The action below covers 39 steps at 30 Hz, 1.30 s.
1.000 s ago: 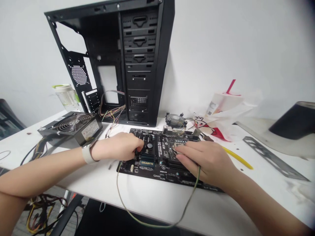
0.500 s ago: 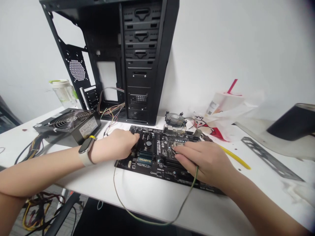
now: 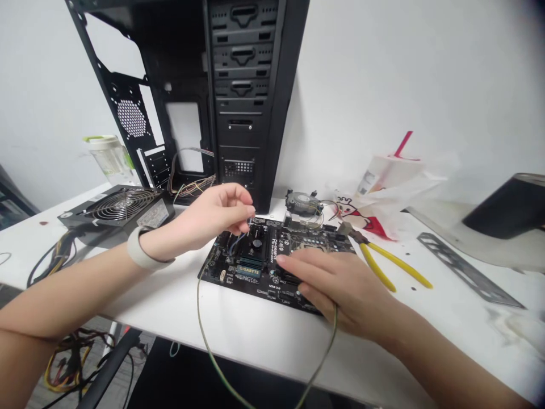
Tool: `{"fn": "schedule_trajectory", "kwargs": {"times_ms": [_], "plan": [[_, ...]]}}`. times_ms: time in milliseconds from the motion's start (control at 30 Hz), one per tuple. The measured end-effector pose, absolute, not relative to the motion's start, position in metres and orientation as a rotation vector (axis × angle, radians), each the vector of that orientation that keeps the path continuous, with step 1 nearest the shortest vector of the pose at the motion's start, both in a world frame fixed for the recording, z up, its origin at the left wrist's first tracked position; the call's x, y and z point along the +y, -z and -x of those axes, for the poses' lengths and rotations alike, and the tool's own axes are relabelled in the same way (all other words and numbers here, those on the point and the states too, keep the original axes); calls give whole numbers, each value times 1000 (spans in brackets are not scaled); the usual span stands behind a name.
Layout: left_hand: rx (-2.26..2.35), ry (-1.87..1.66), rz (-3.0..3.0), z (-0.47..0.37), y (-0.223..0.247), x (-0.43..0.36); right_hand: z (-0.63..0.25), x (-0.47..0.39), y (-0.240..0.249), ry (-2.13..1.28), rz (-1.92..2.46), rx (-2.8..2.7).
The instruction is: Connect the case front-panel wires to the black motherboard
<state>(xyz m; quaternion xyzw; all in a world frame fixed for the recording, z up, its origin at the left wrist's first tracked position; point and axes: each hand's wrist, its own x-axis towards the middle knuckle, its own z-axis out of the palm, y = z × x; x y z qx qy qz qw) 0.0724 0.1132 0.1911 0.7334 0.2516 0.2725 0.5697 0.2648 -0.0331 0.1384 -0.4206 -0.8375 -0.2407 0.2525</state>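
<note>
A black Gigabyte motherboard lies on the white table between both hands. My left hand is raised over its far left part, thumb and fingertips pinched on a thin bluish wire that reaches down to the board. My right hand rests palm down across the board's right side, fingers stretched out, partly covering the CPU socket. A long greenish wire loops from the board's left edge, below the table edge, and up to the underside of my right hand; its end there is hidden.
Behind the board stands an open black PC case. A power supply sits left, near a clear jug. Rightward are a CPU fan, yellow-handled pliers, a metal I/O plate and a cup in a plastic bag.
My left hand has lifted from the board and now pinches a bluish wire. My right hand has shifted slightly left and down with its fingers flatter, uncovering the pliers.
</note>
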Motion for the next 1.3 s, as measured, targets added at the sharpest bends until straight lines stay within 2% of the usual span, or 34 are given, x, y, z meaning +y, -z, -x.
{"fn": "schedule_trajectory", "kwargs": {"times_ms": [267, 467, 600, 733, 833, 967, 1133, 1300], "plan": [[465, -593, -1236, -81, -190, 85, -241, -35, -130, 503, 1182, -2417], [363, -671, -1181, -69, -193, 82, -238, -34, -133, 618, 1280, -2276], [290, -694, -1243, -57, -185, 72, -239, -30, -129, 663, 1238, -2292], [344, -814, -1677, -43, -167, 66, -240, -28, -126, 742, 1167, -2242], [488, -672, -1890, -42, -152, 68, -236, -29, -128, 775, 1149, -2242], [463, -411, -1670, -57, -140, 72, -231, -30, -131, 855, 1160, -2337], [484, -435, -1496, -76, -135, 68, -237, -29, -127, 1172, 1158, -2364], [519, -563, -1533, -79, -156, 83, -248, -29, -142, 936, 1155, -2307]]}}
